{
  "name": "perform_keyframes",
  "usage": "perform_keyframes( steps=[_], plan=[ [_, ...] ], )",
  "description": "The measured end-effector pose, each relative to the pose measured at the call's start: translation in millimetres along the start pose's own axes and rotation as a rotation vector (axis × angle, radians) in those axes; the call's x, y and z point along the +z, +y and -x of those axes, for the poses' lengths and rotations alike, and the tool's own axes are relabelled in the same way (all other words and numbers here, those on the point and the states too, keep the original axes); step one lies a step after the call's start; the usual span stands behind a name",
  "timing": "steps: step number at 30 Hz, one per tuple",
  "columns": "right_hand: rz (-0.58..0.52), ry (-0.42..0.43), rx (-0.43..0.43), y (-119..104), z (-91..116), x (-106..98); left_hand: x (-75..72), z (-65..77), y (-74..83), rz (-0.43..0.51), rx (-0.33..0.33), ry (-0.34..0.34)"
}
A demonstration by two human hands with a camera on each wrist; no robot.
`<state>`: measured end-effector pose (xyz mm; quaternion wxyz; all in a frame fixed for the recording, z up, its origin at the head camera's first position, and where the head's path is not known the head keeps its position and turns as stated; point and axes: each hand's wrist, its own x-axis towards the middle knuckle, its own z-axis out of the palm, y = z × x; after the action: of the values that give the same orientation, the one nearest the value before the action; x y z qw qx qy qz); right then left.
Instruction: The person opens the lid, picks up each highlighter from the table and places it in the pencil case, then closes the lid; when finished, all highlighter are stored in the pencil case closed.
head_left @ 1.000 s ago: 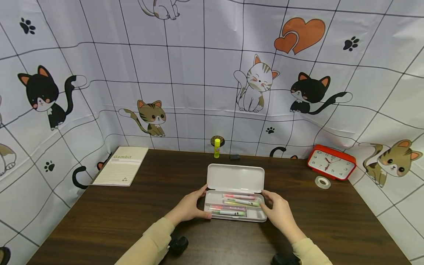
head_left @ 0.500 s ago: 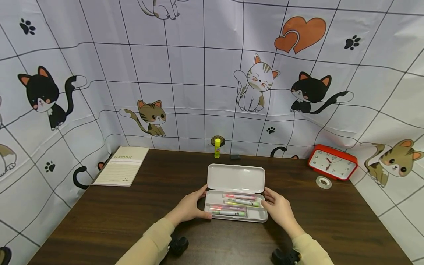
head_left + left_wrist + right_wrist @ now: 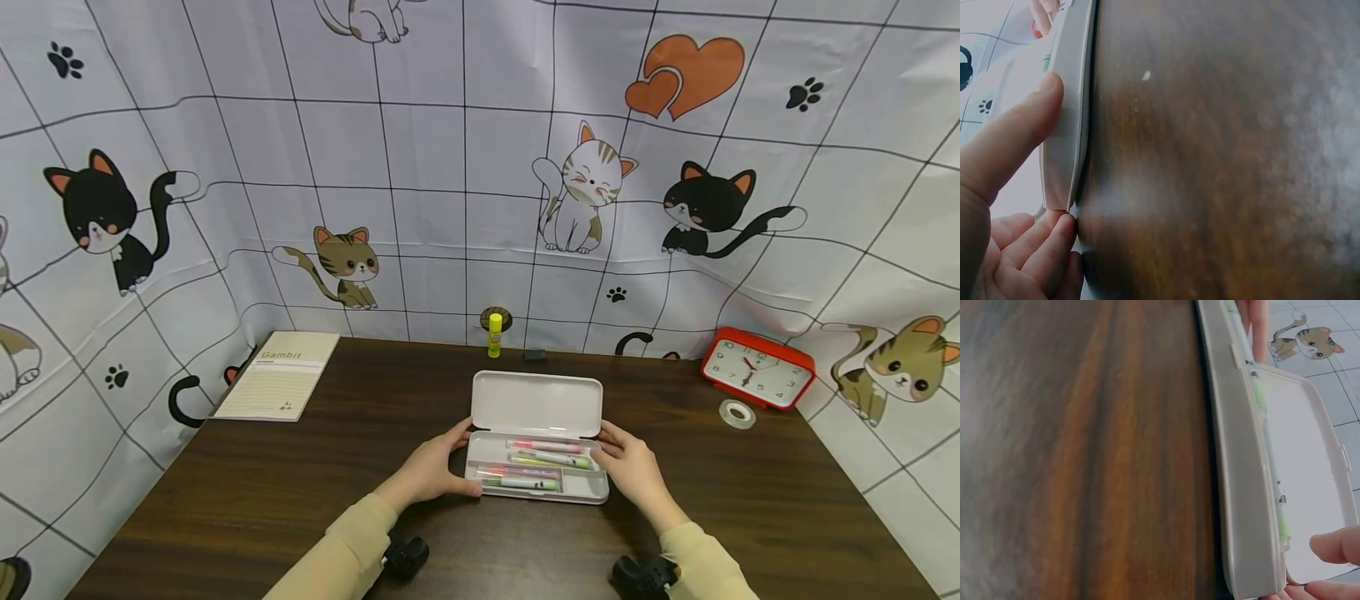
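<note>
A white pencil case (image 3: 537, 404) lies open on the dark wooden table, its lid tipped back. Several pens with pink, yellow and green parts, such as a white and green pen (image 3: 519, 482), lie in its two compartments. My left hand (image 3: 431, 471) grips the left end. In the left wrist view its thumb (image 3: 1038, 109) presses near the front wall and the other fingers curl against the end. At the opposite end my right hand (image 3: 632, 471) holds the case, thumb at the rim and fingers against the outer side, which the right wrist view shows partly cropped.
Behind the case stand a yellow glue stick (image 3: 494, 335) and a small dark eraser-like block (image 3: 535, 355). A notepad (image 3: 277, 377) lies at the back left. A red clock (image 3: 759, 367) and a roll of white tape (image 3: 737, 414) are at the back right, before a cat-patterned cloth (image 3: 420, 167).
My right hand has shifted slightly outward and back along the right end of the case. The left hand keeps its hold, and the case stays in place.
</note>
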<state>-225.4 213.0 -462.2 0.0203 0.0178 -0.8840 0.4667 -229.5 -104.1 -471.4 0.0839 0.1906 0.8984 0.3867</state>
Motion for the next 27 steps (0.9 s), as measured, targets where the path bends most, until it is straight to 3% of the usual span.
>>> perform_keyframes(
  steps=[12,18,27],
  plan=[
    [-0.443,-0.059,0.177,1.2,-0.6,-0.9,0.6,-1.6,-2.4,0.045,-0.014,0.011],
    [-0.488,-0.066,0.198,3.0,-0.8,-2.0,0.7,-1.7,-1.2,0.051,-0.024,0.01],
    [-0.411,-0.105,0.204,0.4,-1.4,-3.8,0.8,-3.0,-1.0,0.038,-0.032,-0.004]
  ],
)
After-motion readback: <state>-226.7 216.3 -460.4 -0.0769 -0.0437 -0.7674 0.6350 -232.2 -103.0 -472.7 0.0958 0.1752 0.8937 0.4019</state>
